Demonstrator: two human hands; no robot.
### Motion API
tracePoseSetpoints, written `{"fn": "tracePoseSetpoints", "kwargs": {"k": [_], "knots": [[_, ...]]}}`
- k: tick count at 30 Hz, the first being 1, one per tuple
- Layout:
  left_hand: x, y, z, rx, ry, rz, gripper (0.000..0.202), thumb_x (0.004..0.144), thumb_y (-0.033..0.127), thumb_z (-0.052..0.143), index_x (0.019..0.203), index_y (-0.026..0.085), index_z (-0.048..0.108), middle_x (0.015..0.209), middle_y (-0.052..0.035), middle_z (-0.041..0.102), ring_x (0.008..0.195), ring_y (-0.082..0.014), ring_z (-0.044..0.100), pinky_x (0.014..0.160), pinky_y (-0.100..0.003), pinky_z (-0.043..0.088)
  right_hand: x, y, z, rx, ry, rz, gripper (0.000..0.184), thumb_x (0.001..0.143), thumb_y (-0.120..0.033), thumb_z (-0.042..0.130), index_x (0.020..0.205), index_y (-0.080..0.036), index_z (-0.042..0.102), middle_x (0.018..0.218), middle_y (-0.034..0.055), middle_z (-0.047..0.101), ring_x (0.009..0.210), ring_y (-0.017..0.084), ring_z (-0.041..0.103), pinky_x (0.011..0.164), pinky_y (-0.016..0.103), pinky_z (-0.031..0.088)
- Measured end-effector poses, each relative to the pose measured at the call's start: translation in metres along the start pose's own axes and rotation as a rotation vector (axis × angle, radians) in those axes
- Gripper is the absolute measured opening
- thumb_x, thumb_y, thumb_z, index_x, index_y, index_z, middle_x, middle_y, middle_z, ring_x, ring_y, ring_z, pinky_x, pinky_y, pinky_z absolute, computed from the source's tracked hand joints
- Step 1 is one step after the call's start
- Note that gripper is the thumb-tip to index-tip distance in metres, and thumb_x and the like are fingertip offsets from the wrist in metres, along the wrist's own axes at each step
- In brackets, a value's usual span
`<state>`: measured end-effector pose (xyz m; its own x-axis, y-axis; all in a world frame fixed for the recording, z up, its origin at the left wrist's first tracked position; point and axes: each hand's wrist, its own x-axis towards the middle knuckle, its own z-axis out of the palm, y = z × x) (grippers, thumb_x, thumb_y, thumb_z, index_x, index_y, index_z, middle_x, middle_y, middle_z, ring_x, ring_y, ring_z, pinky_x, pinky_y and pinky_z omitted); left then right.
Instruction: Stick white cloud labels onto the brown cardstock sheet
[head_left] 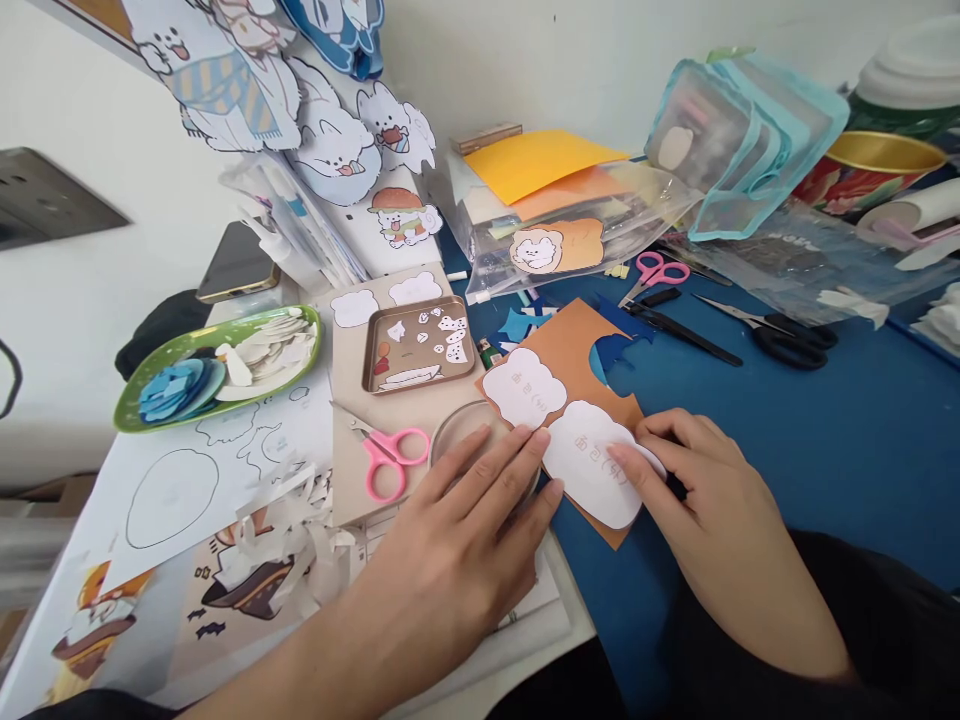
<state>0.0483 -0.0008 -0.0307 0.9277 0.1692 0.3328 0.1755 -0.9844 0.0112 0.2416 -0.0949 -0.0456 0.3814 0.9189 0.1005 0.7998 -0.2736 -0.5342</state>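
White cloud-shaped paper cutout [592, 478] lies on a brown card sheet [577, 350] on the blue desk [825, 440]. Left hand [465, 530] lies flat, fingers extended, tips at its edge. Right hand [712, 500] presses it with loosely curled fingers.

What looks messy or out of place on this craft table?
Nothing is damaged, but white paper shreds lie strewn in a loose heap over the printed sheets at the left, beside the near pink scissors. The brown card has a curved bite cut from its far edge.
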Motion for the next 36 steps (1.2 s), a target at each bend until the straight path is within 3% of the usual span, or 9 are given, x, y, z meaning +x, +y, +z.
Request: {"fn": "tracePoseSetpoints", "kwargs": {"k": [17,36], "knots": [[0.0017,0.0011,-0.0004,0.006,0.007,0.015,0.029,0.088,0.015,0.054,0.112,0.011,0.068,0.126,-0.0187,0.062,0.121,-0.0349,0.055,0.098,-0.054,0.049,0.0001,-0.0015,0.0008,-0.045,0.03,-0.015,0.034,0.095,-0.035,0.045,0.07,-0.019,0.061,0.083,0.0037,0.058,0.076,0.019,0.05,0.068,0.036,0.037],[0.0034,0.001,0.0005,0.061,0.002,-0.025,0.035,0.088,0.017,0.052,0.12,0.007,0.062,0.128,-0.0121,0.062,0.12,-0.0273,0.057,0.099,-0.047,0.051,0.0011,-0.0017,0.0025,-0.044,0.052,-0.016,0.033,0.093,-0.037,0.048,0.068,-0.018,0.058,0.08,0.0034,0.057,0.074,0.018,0.049,0.068,0.036,0.037]]}}
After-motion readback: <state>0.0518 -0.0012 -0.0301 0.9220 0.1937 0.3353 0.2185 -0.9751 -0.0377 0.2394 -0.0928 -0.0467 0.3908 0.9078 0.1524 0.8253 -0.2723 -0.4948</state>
